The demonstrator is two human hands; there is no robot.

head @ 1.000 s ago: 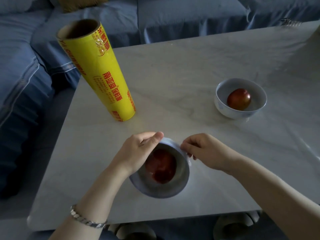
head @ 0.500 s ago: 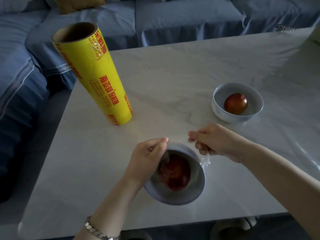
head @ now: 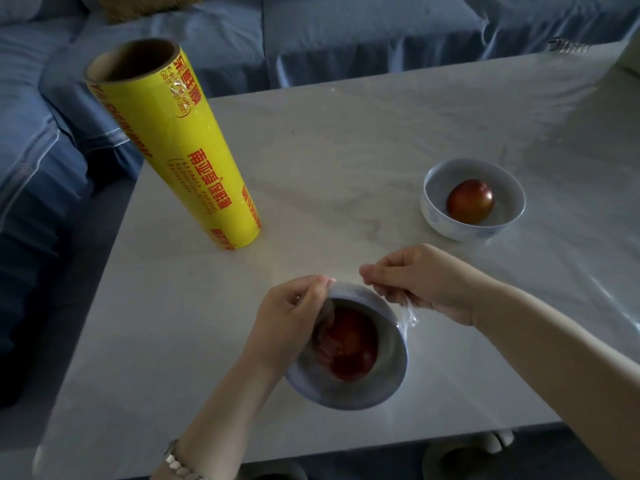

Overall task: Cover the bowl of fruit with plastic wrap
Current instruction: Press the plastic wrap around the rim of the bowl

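The bowl (head: 346, 398) of fruit (head: 349, 344) sits near the front edge of the surface (head: 346, 150). The left hand (head: 291, 320) and right hand (head: 426, 282) each keep a pinched grip on the plastic wrap (head: 410, 317) at the bowl's far rim. Thin, clingy and easily torn, the wrap probably wants gentle pulls at its edges.

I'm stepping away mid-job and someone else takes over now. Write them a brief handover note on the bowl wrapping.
Left hand pinches the plastic wrap at the far rim of the near bowl; right hand pinches it at the rim's right.
Fruit is inside; the roll stands left on the table.
Done: wrap stretched over the bowl.
Left: press the loose edges down around the rim.
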